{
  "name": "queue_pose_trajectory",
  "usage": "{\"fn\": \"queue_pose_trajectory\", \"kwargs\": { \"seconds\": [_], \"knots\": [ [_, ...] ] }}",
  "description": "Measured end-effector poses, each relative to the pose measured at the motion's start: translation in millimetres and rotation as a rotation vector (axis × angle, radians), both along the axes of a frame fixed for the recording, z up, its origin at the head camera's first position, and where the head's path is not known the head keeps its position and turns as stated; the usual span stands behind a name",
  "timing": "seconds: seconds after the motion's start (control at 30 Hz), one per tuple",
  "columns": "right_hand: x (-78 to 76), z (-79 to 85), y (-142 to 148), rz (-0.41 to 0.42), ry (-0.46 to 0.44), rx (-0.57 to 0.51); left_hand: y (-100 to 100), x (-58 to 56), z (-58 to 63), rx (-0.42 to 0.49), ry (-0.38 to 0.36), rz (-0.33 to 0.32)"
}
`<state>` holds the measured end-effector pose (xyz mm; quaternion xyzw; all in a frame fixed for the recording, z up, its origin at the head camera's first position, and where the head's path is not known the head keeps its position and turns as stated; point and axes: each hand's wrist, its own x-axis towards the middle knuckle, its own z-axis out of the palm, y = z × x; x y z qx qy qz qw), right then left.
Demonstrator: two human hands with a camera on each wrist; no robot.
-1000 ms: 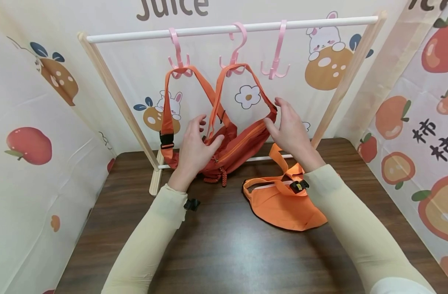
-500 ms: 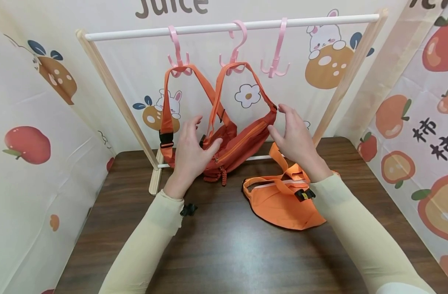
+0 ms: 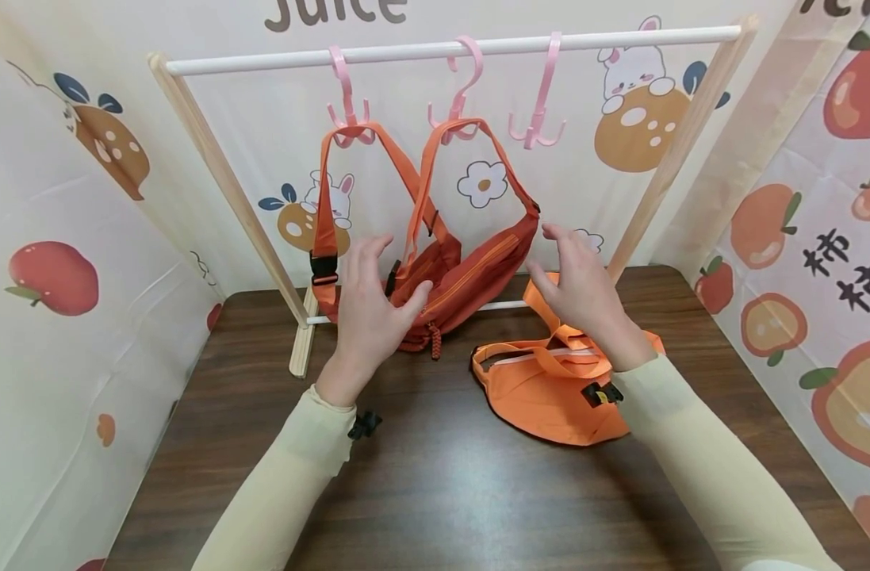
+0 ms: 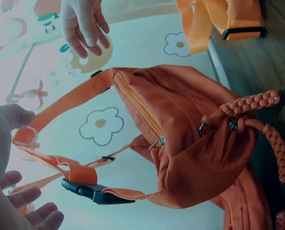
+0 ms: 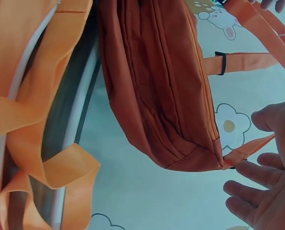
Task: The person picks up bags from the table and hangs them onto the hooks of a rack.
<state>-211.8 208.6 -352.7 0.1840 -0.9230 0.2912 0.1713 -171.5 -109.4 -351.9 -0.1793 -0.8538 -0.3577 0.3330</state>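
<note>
A rust-orange waist bag (image 3: 488, 274) hangs by its strap from the middle pink hook (image 3: 457, 107); braided zip pulls (image 4: 257, 103) dangle from it. A second rust-orange bag hangs by its strap (image 3: 324, 218) from the left pink hook (image 3: 343, 87), its body partly hidden behind the first. My left hand (image 3: 370, 309) is at the left end of the front bag, fingers spread, holding nothing. Near its right end hovers my right hand (image 3: 584, 281), apart from the fabric, with loosely bent fingers. A brighter orange waist bag (image 3: 542, 404) lies on the table below my right wrist.
The hooks hang on a white rail (image 3: 263, 62) with wooden side posts (image 3: 216, 170). A third pink hook (image 3: 539, 111) at the right bears no bag. Printed fabric walls enclose the dark wooden table (image 3: 435, 492) at the back and sides.
My right hand has drawn away from the front bag's right end, down and to the right. My left hand has shifted slightly down and left. The bags hang nearly still.
</note>
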Motion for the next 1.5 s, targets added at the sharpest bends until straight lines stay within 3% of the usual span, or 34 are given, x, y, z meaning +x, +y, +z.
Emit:
{"fn": "queue_pose_trajectory", "kwargs": {
  "seconds": [0.2, 0.53, 0.77, 1.03, 1.5],
  "knots": [
    [4.8, -6.8, 3.5, 0.009, -0.039, 0.031, 3.8, 7.2, -3.9, 0.003, 0.001, -0.008],
    [8.2, -21.0, 10.4, 0.052, -0.072, 0.113, 13.9, 13.8, -13.1, -0.019, 0.070, -0.051],
    [9.8, -28.7, 16.4, 0.114, -0.129, 0.184, 29.5, 17.0, -25.3, -0.076, 0.054, -0.148],
    [13.4, -38.3, 19.1, 0.158, -0.259, 0.280, 51.0, 16.7, -50.1, -0.178, -0.086, -0.261],
    [14.0, -68.1, 21.5, 0.223, -0.318, 0.406, 76.7, 0.9, -92.0, -0.300, -0.419, -0.291]
  ]
}}
